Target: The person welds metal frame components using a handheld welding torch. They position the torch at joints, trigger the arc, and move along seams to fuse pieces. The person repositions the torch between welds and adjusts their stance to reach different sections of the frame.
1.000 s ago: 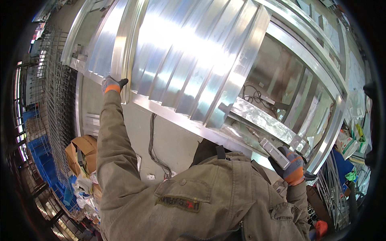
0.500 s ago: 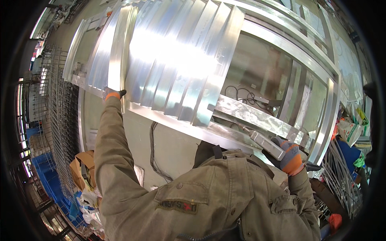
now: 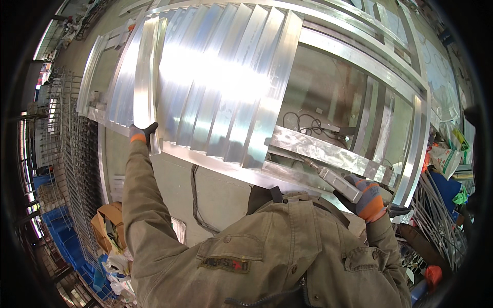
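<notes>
My left hand (image 3: 142, 133), in a grey and orange glove with black fingers, grips the near end of a long, shiny aluminium slat (image 3: 147, 77). That slat lies lengthwise away from me, left of a row of overlapping aluminium slats (image 3: 221, 97). The row rests across a metal frame (image 3: 205, 160). At the right, my gloved right hand (image 3: 367, 197) is closed around a silver, box-bodied hand tool (image 3: 336, 182) with a narrow nose, whose exact kind I cannot make out. Its nose points up and left, over the frame's near rails. The right fingertips are partly hidden behind the tool.
More slats (image 3: 120, 87) lie on the frame at the left. A dark cable (image 3: 195, 200) hangs below the frame, and another cable (image 3: 308, 123) lies coiled beyond it. Wire racking (image 3: 77, 169) and a cardboard box (image 3: 110, 223) stand left; thin rods (image 3: 436, 210) are bundled right.
My left hand and the near end of its slat have shifted slightly toward me. The view has also moved a little. My right hand still holds the silver tool in nearly the same place.
</notes>
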Available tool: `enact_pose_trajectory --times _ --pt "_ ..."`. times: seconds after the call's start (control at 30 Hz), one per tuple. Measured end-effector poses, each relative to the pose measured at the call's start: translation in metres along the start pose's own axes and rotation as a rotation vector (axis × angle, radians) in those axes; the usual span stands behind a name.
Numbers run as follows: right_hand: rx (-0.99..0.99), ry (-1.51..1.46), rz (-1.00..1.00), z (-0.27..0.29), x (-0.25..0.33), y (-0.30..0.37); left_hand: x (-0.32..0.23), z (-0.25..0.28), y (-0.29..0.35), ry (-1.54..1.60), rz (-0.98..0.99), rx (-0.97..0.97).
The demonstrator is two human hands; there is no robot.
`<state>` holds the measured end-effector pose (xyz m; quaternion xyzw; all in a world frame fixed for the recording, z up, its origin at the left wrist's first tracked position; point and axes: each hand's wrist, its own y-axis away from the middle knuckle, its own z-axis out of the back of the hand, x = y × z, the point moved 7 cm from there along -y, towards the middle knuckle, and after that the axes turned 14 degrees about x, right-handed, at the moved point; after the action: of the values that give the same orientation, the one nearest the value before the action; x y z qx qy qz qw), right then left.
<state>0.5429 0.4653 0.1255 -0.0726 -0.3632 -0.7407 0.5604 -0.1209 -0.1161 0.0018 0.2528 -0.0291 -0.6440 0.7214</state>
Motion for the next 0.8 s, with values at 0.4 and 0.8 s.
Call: enact_pose_trajectory --times 0.4,0.8 --pt "0.008 0.174 0.012 -0.004 -0.006 0.009 -0.074 -0.010 0.065 0.650 -0.459 0.261" --pt "0.083 0.128 -0.095 -0.011 -0.050 0.056 -0.217 -0.294 0.341 0.702 -0.578 0.720"
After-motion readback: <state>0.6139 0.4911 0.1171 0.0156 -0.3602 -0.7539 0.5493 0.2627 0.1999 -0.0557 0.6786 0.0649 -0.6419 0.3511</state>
